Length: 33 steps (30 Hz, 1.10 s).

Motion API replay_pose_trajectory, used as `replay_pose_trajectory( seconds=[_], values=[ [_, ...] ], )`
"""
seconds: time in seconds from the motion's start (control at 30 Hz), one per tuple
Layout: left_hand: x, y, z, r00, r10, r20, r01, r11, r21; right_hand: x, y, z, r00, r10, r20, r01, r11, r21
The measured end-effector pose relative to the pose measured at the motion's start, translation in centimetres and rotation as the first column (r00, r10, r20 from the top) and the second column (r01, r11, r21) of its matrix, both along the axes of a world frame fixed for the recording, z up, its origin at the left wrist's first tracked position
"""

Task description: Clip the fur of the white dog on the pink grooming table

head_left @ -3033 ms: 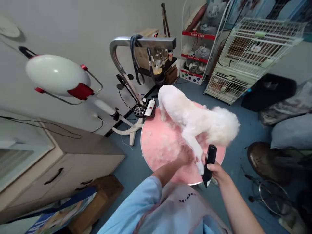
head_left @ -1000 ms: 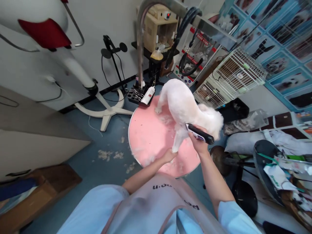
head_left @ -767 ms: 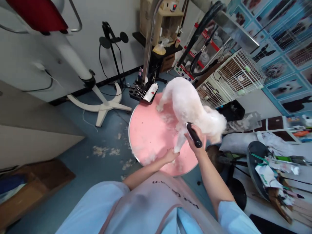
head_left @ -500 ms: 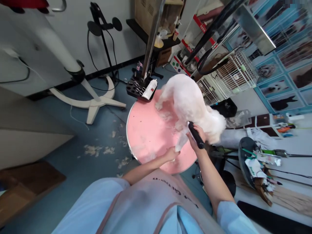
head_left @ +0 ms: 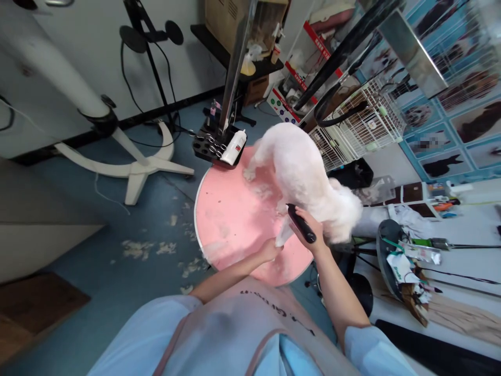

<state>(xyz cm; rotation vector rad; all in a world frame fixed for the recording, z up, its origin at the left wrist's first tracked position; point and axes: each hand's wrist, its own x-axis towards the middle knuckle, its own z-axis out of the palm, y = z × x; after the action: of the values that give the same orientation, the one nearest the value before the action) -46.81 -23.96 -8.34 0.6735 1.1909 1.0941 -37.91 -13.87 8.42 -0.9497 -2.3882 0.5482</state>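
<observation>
A white, closely clipped dog [head_left: 297, 162] stands on a round pink grooming table [head_left: 223, 219], its head toward the right. My left hand [head_left: 270, 250] is closed around the paw end of one outstretched foreleg [head_left: 284, 233]. In my right hand [head_left: 313, 232] is a black hair clipper [head_left: 301, 223], its blade end pointing up and left, just above that leg. Whether the blade touches the coat, I cannot tell. Loose white fur lies on the tabletop.
A black tool tray [head_left: 211, 149] with scissors and a white bottle [head_left: 234, 148] is fixed to a metal post [head_left: 237, 68] at the table's far edge. Wire cages [head_left: 352, 130] stand behind the dog. A cluttered round stand [head_left: 387, 256] is at right; clumps of fur [head_left: 136, 248] lie on the floor.
The clipper has shifted slightly left along the foreleg, and its blade end has turned further left. My left hand keeps hold of the paw. The whole view has shifted a little.
</observation>
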Motion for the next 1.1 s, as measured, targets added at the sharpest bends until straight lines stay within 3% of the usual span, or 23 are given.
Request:
replay_pose_trajectory(
  seconds=[0.07,0.13,0.2,0.3,0.4,0.57,0.77,0.93,1.1],
  values=[
    [-0.2,0.2,-0.3,1.0,-0.003,-0.018,0.004,1.0,0.013,0.8,-0.3,0.7,0.982,-0.088,-0.166,0.105,0.99,0.096],
    [-0.1,0.3,-0.6,1.0,-0.004,-0.024,0.004,1.0,0.01,1.8,-0.4,1.3,0.895,-0.179,-0.409,0.279,0.939,0.2],
    [0.2,0.5,-0.8,1.0,-0.002,-0.026,0.002,1.0,-0.007,2.3,-0.1,1.6,0.818,-0.22,-0.532,0.374,0.906,0.2],
    [0.6,0.6,-0.9,0.999,0.004,-0.04,-0.005,1.0,-0.031,2.2,0.4,1.2,0.869,-0.251,-0.427,0.306,0.95,0.063],
    [0.6,0.6,-0.9,0.998,0.005,-0.06,-0.008,0.999,-0.048,2.2,0.7,0.9,0.937,-0.195,-0.29,0.197,0.98,-0.022],
    [0.6,0.3,-0.8,0.997,0.01,-0.072,-0.011,1.0,-0.016,2.5,1.2,0.7,0.869,-0.193,-0.456,0.3,0.938,0.174],
    [0.5,0.2,-1.1,0.994,0.014,-0.112,-0.013,1.0,0.012,0.3,0.5,-1.1,0.989,-0.046,-0.14,0.056,0.996,0.069],
    [0.6,-0.1,-1.3,0.986,-0.046,-0.159,0.051,0.998,0.023,0.6,0.4,-0.7,0.929,-0.129,-0.348,0.222,0.944,0.244],
    [0.4,-0.1,-0.8,0.977,-0.078,-0.198,0.084,0.996,0.022,-1.1,1.3,-0.3,0.993,0.022,-0.115,0.0,0.982,0.188]
  ],
)
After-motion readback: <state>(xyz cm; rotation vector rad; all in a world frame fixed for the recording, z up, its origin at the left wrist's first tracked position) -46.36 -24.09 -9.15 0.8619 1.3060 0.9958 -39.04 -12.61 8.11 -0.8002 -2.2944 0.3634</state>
